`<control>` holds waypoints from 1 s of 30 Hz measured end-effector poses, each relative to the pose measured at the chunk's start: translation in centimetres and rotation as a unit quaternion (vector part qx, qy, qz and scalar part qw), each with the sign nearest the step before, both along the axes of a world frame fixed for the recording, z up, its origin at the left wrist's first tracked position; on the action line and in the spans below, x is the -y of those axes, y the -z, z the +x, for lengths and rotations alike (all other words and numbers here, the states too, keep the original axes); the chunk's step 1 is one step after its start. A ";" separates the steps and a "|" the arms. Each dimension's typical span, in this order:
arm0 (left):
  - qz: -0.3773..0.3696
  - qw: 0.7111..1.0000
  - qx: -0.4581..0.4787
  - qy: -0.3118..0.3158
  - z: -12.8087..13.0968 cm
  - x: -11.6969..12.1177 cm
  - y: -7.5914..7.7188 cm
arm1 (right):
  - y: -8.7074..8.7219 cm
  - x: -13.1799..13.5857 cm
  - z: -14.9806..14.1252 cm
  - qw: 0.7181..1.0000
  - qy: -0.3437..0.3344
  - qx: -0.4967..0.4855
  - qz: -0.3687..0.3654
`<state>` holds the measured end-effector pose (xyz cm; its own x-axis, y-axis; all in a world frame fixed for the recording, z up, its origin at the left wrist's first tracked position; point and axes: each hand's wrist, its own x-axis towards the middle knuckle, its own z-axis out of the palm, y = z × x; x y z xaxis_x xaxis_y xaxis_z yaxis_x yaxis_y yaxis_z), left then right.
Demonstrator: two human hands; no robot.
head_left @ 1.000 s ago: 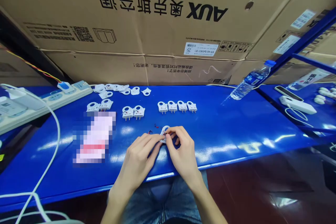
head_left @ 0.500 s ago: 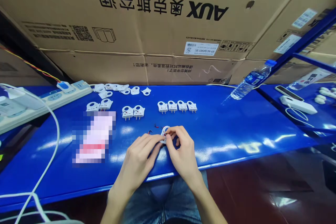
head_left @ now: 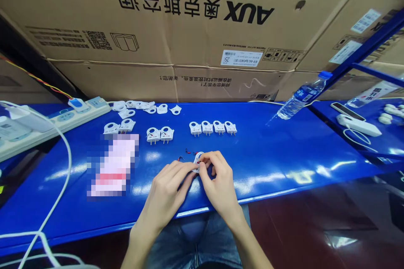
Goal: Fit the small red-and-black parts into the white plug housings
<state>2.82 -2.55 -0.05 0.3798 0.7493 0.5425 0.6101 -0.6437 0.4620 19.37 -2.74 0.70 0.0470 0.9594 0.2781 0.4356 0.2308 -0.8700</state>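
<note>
Blue bench (head_left: 277, 155) w/ plugs (head_left: 195, 128), AUX cartons (head_left: 195, 38) behind

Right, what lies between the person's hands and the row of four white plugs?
In the head view: short red wire ends on the blue bench, just past the left hand and right hand.

Glossy blue workbench (head_left: 284, 151) with rows of white two-pin plugs (head_left: 207, 127)
</note>
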 end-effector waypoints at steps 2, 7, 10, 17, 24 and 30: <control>0.003 1.000 -0.003 0.001 0.0 0.0 -0.1 | 0.0 0.0 0.0 1.000 -0.007 -0.008 -0.004; -0.001 1.000 -0.004 -0.005 -0.1 0.1 -0.1 | -0.1 0.1 0.0 1.000 -0.001 -0.015 -0.006; -0.008 1.000 -0.003 -0.011 -0.1 0.1 0.0 | 0.0 0.0 0.0 1.000 -0.001 -0.014 -0.004; -0.013 1.000 -0.006 -0.019 0.0 0.1 0.1 | 0.0 0.0 0.1 1.000 0.000 -0.013 -0.004; -0.023 0.994 0.008 -0.110 -0.3 0.1 0.3 | 0.1 0.0 0.0 1.000 0.005 -0.007 -0.006; -0.040 0.989 -0.003 -0.143 -0.4 0.2 0.3 | 0.2 0.0 0.1 0.999 -0.033 0.000 -0.015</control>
<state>2.47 -2.71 -0.39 0.1489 0.8673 0.4750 0.7655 -0.4052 0.4998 19.43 -2.71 0.48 -0.0170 0.9681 0.2500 0.4204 0.2338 -0.8767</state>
